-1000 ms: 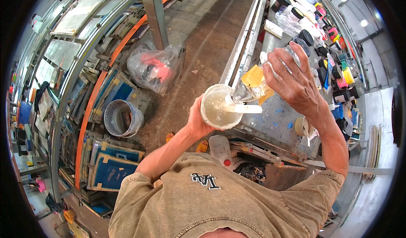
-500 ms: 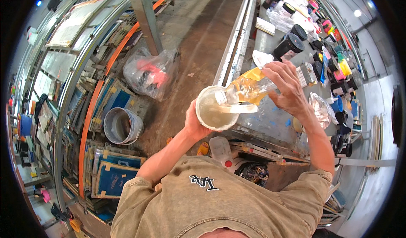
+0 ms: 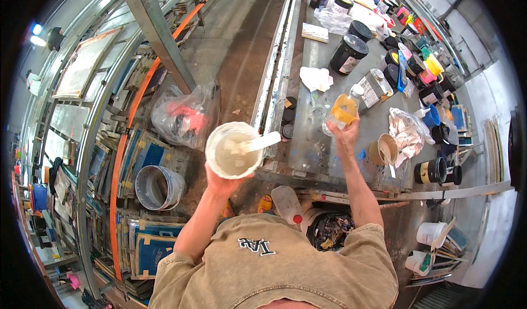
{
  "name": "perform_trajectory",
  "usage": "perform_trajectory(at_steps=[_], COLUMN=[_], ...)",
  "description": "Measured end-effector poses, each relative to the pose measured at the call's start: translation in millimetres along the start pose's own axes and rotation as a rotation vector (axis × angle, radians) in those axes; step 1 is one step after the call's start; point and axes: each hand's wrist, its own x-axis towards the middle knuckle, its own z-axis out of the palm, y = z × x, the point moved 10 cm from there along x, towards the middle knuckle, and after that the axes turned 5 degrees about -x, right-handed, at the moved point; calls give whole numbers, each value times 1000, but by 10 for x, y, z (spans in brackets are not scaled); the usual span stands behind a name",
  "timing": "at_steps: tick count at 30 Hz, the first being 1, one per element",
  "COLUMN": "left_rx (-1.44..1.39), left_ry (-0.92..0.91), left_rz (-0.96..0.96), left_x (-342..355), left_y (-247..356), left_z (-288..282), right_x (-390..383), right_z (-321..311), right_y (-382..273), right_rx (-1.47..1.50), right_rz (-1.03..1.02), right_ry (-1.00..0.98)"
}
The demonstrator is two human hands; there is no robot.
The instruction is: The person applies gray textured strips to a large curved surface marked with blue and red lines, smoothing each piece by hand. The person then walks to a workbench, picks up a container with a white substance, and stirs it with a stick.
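A screen-printing workshop, by the look of it; framed blue printing screens [image 3: 156,252] stand stacked along one side; lidded black tubs [image 3: 349,55] crowd a paint-flecked metal table [image 3: 310,138]; a steel post [image 3: 156,34] rises from the stained floor [image 3: 233,73].

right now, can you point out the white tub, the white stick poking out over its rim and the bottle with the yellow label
White tub [image 3: 209,151]: head view, left side of its rim
White stick [image 3: 266,141]: head view, the end outside the tub
Bottle [image 3: 344,109]: head view, its yellow label
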Motion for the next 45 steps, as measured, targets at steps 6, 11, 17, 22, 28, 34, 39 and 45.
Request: perform_trajectory(at_steps=[6,11,17,22,28,34,39,45], left_rx=[-139,-125,24,-81,67,0,27,-59], left_ry=[-3,28,2,148,150,177,183,384], left_rz=[167,366,520,675,874,948,1088,1296], left_x=[-471,-1111,-1704,-2308,-3312,-4458,-5300,-6199], left_y=[261,420,376,338,359,376,398,405], left_z=[113,-48,-258,-688,-470,-578,-530,-735], right_x=[-160,-627,-1663,-2376,-3405,-4682,-5646,-6406], right_z=[-202,-205,1508,2505,3006,3249,3605,3986], right_y=[555,-239,-1476,-1796,-2052,-2867,-3400,-3612], right_rx=[27,-522,-141,-111,-238,-154,62,85], right_rz=[28,-161,-199,49,-91,-632,-1214,-1430], right_ry=[70,226,-599,-993,-1220,-1307,-1344,-1653])
